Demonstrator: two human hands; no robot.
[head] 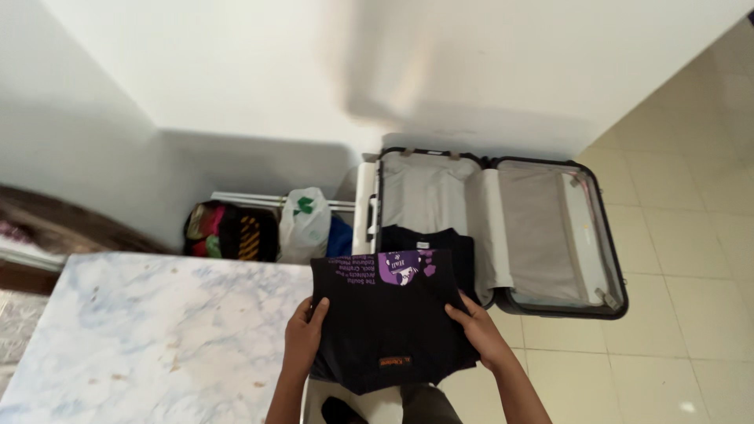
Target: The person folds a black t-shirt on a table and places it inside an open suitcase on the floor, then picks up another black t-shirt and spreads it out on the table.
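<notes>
I hold a folded black T-shirt (389, 318) with purple and white print flat between both hands, just in front of an open suitcase (550, 235). My left hand (305, 334) grips its left edge and my right hand (477, 330) grips its right edge. A second folded black garment (424, 238) lies in the suitcase's left half, right behind the shirt I hold. The suitcase has a grey lining and a black rim, and its right half shows only lining.
A marble-patterned surface (149, 338) fills the lower left. Against the white wall stand a dark bag with colourful clothes (232, 232) and a white plastic bag (305, 222). Cream floor tiles (675, 338) spread to the right.
</notes>
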